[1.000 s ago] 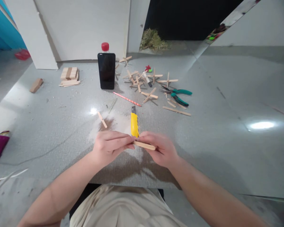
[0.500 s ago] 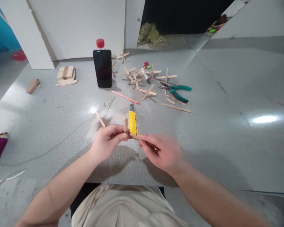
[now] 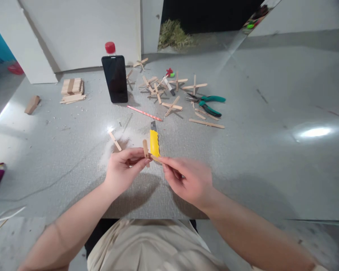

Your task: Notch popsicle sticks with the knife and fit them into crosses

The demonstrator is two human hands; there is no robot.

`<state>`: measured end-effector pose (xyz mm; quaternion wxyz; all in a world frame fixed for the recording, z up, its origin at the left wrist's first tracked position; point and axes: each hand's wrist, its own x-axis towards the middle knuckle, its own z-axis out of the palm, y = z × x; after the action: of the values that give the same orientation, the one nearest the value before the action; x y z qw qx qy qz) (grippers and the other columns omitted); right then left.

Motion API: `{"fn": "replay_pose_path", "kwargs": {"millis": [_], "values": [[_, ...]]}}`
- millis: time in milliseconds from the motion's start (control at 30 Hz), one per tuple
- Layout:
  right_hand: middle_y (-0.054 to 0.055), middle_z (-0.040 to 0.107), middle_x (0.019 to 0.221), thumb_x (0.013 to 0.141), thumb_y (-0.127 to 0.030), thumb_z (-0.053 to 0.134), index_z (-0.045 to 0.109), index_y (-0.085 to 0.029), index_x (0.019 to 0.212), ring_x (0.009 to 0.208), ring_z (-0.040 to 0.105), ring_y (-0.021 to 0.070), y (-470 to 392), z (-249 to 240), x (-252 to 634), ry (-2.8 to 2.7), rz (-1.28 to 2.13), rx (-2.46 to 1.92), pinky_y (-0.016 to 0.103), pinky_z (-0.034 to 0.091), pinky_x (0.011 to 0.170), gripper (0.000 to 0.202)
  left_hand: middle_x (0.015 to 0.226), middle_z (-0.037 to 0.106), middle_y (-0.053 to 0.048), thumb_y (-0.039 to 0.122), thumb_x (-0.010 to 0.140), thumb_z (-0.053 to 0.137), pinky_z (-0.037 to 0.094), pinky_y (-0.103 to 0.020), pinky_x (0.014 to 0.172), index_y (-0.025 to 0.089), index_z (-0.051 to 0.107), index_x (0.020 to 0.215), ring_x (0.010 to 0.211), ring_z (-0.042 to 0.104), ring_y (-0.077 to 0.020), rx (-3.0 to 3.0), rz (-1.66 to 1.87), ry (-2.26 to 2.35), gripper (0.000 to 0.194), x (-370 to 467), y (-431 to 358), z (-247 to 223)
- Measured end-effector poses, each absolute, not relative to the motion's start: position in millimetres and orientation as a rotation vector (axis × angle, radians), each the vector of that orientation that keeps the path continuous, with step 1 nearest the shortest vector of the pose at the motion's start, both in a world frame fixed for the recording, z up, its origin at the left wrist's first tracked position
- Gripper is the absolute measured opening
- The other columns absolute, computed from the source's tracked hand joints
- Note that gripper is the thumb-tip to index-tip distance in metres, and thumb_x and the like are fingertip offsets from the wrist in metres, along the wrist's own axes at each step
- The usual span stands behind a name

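Observation:
My left hand (image 3: 123,168) pinches an upright wooden craft stick (image 3: 145,148) between thumb and fingers. From the right, my right hand (image 3: 186,178) grips another craft stick (image 3: 156,159), its free end meeting the first one near my left fingertips. Whether the two are joined I cannot tell. Just beyond the fingers lies a yellow utility knife (image 3: 154,142) on the table, pointing away from me. A short craft stick (image 3: 115,141) with a dark mark rests beyond my left hand, near pale dust.
Several crossed craft sticks (image 3: 172,106) lie across the far middle, near green-handled pliers (image 3: 210,103). A phone (image 3: 115,79) leans on a red-capped bottle (image 3: 110,47). A red-and-white pencil (image 3: 144,113) lies before it. Stacked sticks (image 3: 72,86) sit far left.
The view has shifted slightly, so the table things appear a little further left and up. Both hands keep hold of their sticks, which still touch or nearly touch.

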<state>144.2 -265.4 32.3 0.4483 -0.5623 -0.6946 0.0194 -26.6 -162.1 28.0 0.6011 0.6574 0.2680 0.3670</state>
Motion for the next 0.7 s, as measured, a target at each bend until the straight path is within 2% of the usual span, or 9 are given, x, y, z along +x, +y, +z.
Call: {"fn": "replay_pose_path", "kwargs": {"millis": [267, 433, 700], "values": [[-0.001, 0.072, 0.074, 0.094, -0.008, 0.054, 0.063, -0.025, 0.124, 0.060, 0.062, 0.0108, -265.1, 29.1, 141.6, -1.744, 0.082, -1.402, 0.024, 0.049, 0.063, 0.036, 0.088, 0.079, -0.005, 0.016, 0.082, 0.076, 0.067, -0.023, 0.073, 0.015, 0.074, 0.098, 0.076, 0.077, -0.0151, 1.689, 0.940, 0.690, 0.017, -26.9, -165.7, 33.3], [0.000, 0.074, 0.080, 0.095, -0.010, 0.054, 0.061, -0.027, 0.127, 0.064, 0.064, 0.0122, -264.0, 29.6, 141.0, -1.737, 0.065, -1.413, 0.025, 0.050, 0.063, 0.037, 0.086, 0.079, -0.005, 0.018, 0.082, 0.075, 0.067, -0.023, 0.070, 0.015, 0.075, 0.099, 0.073, 0.077, -0.0151, 1.760, 0.956, 0.709, 0.016, -26.0, -167.0, 34.1], [0.000, 0.075, 0.078, 0.096, -0.010, 0.052, 0.062, -0.026, 0.125, 0.062, 0.066, 0.0124, -263.5, 30.0, 141.3, -1.744, 0.063, -1.425, 0.025, 0.052, 0.062, 0.035, 0.090, 0.079, -0.006, 0.018, 0.082, 0.077, 0.066, -0.022, 0.068, 0.017, 0.076, 0.100, 0.076, 0.077, -0.0155, 1.814, 0.983, 0.704, 0.019, -26.6, -165.9, 33.5]]}}
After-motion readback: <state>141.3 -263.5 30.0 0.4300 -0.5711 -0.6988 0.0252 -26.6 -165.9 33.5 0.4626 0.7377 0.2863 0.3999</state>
